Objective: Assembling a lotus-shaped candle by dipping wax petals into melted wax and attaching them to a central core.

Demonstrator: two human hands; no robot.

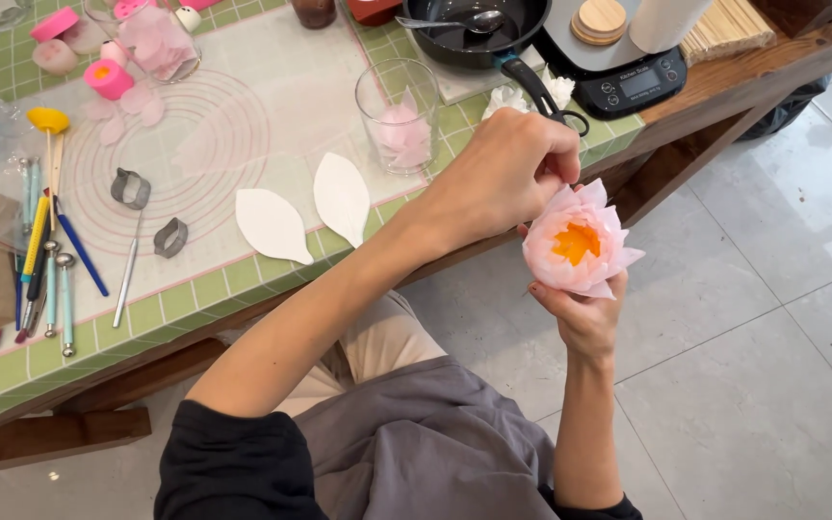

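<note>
One pale pink flower [580, 241] with an orange centre is held out past the table [243, 289] edge, above the tiled floor [753, 366]. The right hand [585, 318] cups it from below, its grip closed around the base. The left hand [507, 173] reaches from above, fingertips pinched together on an upper petal. On the table lie two white leaf shapes [305, 212], two metal cutters [151, 212], and a glass of pink petals [399, 120].

left hand [503, 173] pinching, right hand [585, 313] cupped upward
</note>
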